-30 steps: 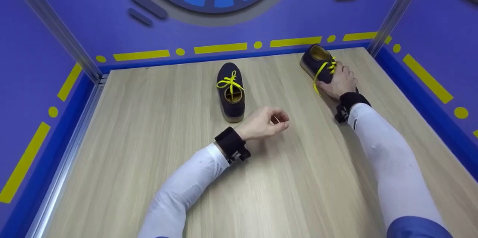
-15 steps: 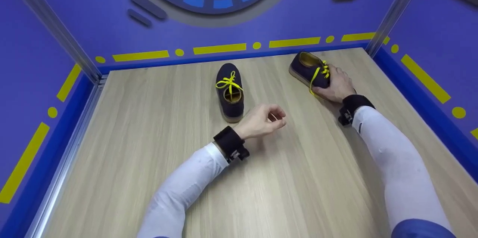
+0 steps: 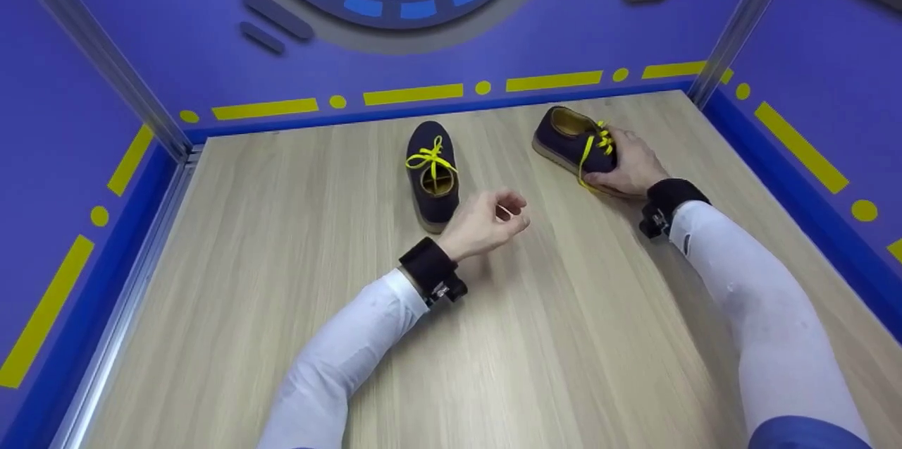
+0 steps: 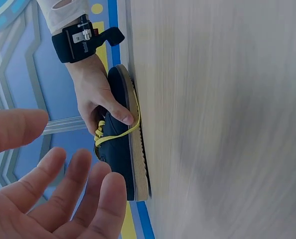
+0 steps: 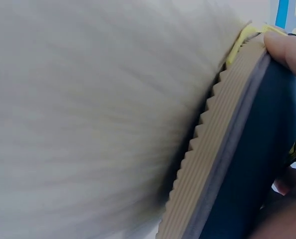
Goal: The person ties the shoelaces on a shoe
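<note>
In the head view my right hand (image 3: 633, 163) grips the toe end of a dark low shoe (image 3: 564, 146) with yellow laces, its heel pointing to the back left. The thumb presses on the shoe's near side, and one loose lace (image 3: 585, 160) hangs down there. The right wrist view has the ridged tan sole (image 5: 213, 144) close along the tabletop. My left hand (image 3: 485, 225) holds nothing; its fingers are loosely bent over the table. Just behind it a matching shoe (image 3: 440, 213) stands with toe to the back wall and its yellow laces (image 3: 431, 156) tied in a bow.
The wood-grain table (image 3: 282, 259) ends at a blue back wall (image 3: 409, 68) with yellow markings. A blue side wall (image 3: 831, 96) rises on the right, another on the left beside a metal rail (image 3: 134, 294). Both wrists carry black camera straps (image 3: 428, 266).
My right hand has brought its shoe left and toward me, and the shoe has turned so its heel points more to the left. The left hand has drifted slightly left.
</note>
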`<state>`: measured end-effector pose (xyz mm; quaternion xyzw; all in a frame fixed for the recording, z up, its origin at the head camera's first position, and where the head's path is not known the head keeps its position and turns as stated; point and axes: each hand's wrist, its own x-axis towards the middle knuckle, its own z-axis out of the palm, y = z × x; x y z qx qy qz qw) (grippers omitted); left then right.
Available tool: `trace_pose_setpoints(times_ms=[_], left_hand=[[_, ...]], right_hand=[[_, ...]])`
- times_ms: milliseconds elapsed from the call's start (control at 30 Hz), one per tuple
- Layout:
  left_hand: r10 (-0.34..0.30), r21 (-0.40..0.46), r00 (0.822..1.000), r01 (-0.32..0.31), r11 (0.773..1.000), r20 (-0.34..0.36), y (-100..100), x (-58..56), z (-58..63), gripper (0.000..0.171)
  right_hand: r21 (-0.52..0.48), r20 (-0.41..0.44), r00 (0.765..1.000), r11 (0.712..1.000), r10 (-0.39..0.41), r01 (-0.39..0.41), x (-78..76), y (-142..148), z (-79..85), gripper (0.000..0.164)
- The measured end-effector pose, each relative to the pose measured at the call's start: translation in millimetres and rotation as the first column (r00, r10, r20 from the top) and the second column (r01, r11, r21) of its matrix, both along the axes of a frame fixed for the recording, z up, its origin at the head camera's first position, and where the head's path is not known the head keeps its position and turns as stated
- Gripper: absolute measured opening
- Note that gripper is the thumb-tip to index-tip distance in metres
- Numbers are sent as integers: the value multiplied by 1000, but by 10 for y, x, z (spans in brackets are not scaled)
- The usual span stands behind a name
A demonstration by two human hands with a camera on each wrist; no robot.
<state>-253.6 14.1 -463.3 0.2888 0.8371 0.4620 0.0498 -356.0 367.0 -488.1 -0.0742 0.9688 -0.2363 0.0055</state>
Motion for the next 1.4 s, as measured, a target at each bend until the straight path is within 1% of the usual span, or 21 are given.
trace_pose_setpoints(times_ms=[200,333,500,633,767,933,1033,1233,1333,1400], left_hand=[[64,-16,998,-64,998,-7,-4,-2,10,39],[100,-18,995,-101,995,-25,-8,-6,12,45],[159,1,984,-159,987,-77,-14,-35,4,48],[203,13,975,-203,979,-94,-17,-61,-9,58],[229,8,969,-229,973,-97,-20,-79,-28,72],[233,-11,966,-236,972,-108,-25,-89,-43,81],[234,-24,965,-239,971,-120,-27,-93,-41,87],[234,-59,963,-243,968,-136,-31,-81,-21,98],[229,-71,966,-238,969,-124,-42,-75,-29,99],[227,-83,967,-237,968,-112,-55,-71,-45,99]], right_hand=[[-12,2,999,999,35,-35,31,-32,5,115],[-8,5,998,998,64,-64,52,-58,6,115],[-30,-3,993,993,118,-118,69,-126,6,115],[-43,-17,985,984,171,-171,71,-193,-6,115],[-57,-21,980,979,197,-198,91,-269,-14,115],[-92,-30,970,966,240,-242,158,-373,26,113],[-101,-37,956,951,290,-293,207,-437,68,111],[-108,-45,915,909,401,-404,307,-571,135,110],[-109,-38,886,879,462,-464,365,-645,163,108],[-101,-44,857,851,514,-515,396,-703,181,105]])
